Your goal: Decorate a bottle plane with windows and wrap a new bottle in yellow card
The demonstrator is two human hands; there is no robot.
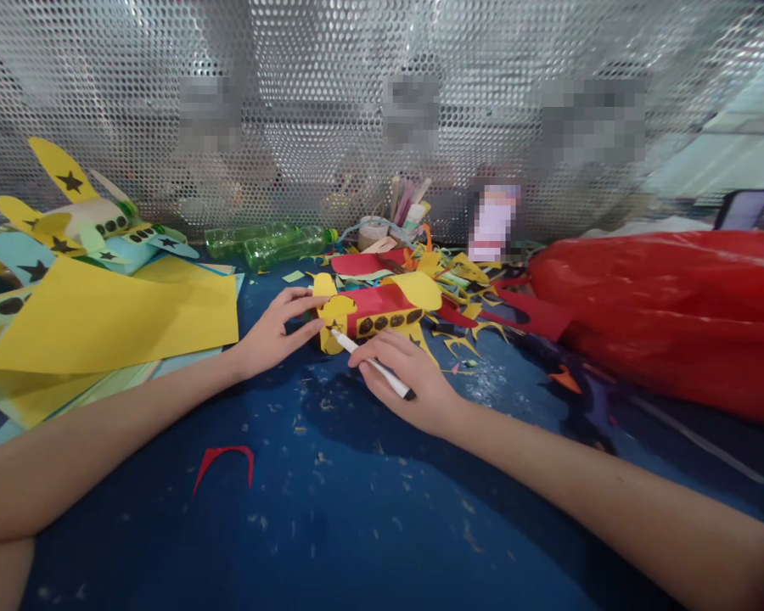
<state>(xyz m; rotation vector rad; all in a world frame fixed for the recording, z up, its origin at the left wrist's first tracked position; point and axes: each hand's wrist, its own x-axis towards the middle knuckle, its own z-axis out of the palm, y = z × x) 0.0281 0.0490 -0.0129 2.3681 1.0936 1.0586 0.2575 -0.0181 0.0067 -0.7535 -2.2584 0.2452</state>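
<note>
A red and yellow paper plane (382, 299) lies in the middle of the blue table, with dark oval windows along its side. My left hand (273, 335) holds the plane's yellow tail end between thumb and fingers. In my right hand (411, 378) is a white marker (388, 378) with a black end, its tip at a star outline on the yellow tail piece. The star is an outline, not filled in. Part of the tail is hidden by my left fingers.
Yellow paper sheets (120, 318) and finished-looking planes (95, 221) stand at the left. Green bottles (289, 246) lie behind. Paper scraps (464, 271) spread beyond the plane; a red plastic bag (662, 314) fills the right. A red scrap (226, 451) lies in front.
</note>
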